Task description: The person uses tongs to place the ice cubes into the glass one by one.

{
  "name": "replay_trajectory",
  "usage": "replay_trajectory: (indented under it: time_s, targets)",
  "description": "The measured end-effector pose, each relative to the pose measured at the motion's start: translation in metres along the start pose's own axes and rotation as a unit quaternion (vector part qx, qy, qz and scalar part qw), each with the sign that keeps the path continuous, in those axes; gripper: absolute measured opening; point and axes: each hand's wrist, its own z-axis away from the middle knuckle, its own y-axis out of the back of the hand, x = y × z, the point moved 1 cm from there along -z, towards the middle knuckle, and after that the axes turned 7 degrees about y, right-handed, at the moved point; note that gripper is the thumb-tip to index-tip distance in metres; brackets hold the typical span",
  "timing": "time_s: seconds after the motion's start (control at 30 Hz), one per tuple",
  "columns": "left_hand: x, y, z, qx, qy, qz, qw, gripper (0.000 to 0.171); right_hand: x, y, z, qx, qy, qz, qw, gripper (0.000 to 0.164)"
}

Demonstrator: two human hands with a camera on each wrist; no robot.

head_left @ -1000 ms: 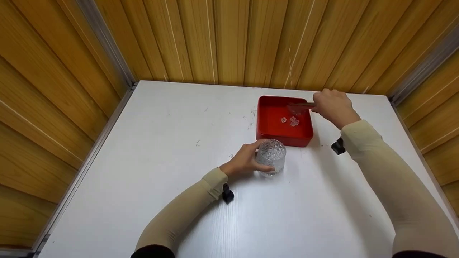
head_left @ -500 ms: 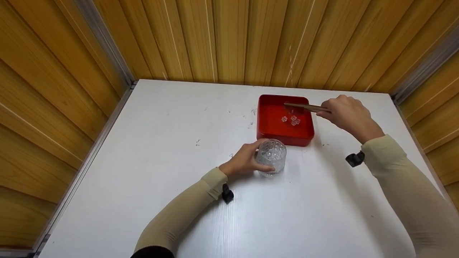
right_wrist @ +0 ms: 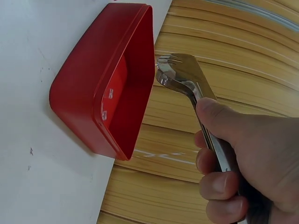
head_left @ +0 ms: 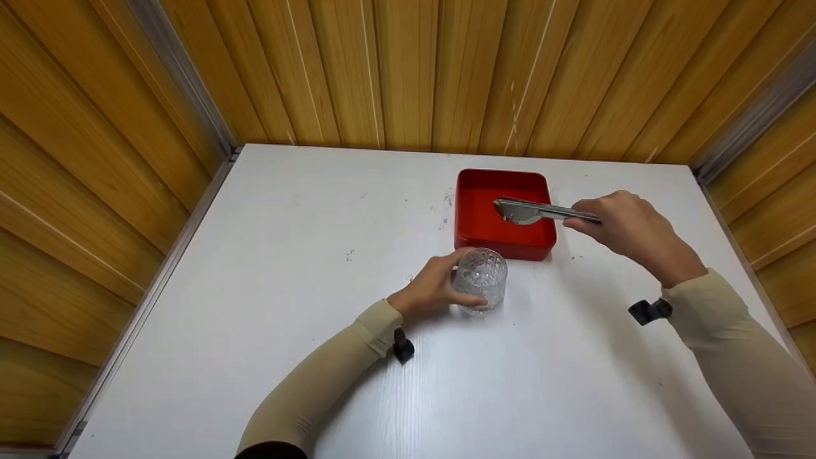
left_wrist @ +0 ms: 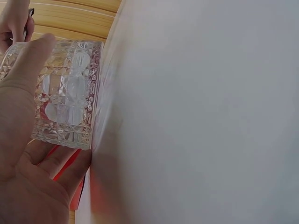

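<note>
My left hand point(head_left: 433, 287) is curled round a clear cut-glass tumbler point(head_left: 489, 274), which stands upright on the white table. In the left wrist view, the thumb lies along one side of the tumbler point(left_wrist: 65, 93) and the fingers are behind it. My right hand point(head_left: 628, 229) grips metal tongs point(head_left: 551, 211) by the handle, their toothed tip raised over a red square box point(head_left: 472, 220). The right wrist view shows the tongs' tip point(right_wrist: 175, 74) nearly closed; I cannot tell whether a clear piece is between the jaws. Small clear cubes point(right_wrist: 111, 93) lie in the box.
The white table point(head_left: 287, 255) carries a few dark scuff marks. Wood-look panels point(head_left: 408, 76) rise along its back and sides. The red box stands right behind the tumbler, near the table's back edge.
My right hand has come back toward me and slightly right, lifting the tongs higher over the box and turning them so their broad side shows. The left hand and tumbler stay put.
</note>
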Motion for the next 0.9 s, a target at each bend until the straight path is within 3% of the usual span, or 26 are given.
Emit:
replay_trajectory:
  time_s: [0.67,0.9]
  targets:
    - [0.002,0.001,0.001,0.001,0.023,0.001,0.9997,0.087,-0.046,-0.010,0.034,0.035,0.115,-0.003,0.993,0.027]
    - [0.001,0.002,0.001,-0.002,0.005,-0.004,1.0000,0.088,-0.052,-0.013,0.041,0.048,0.135,0.000,0.990,0.024]
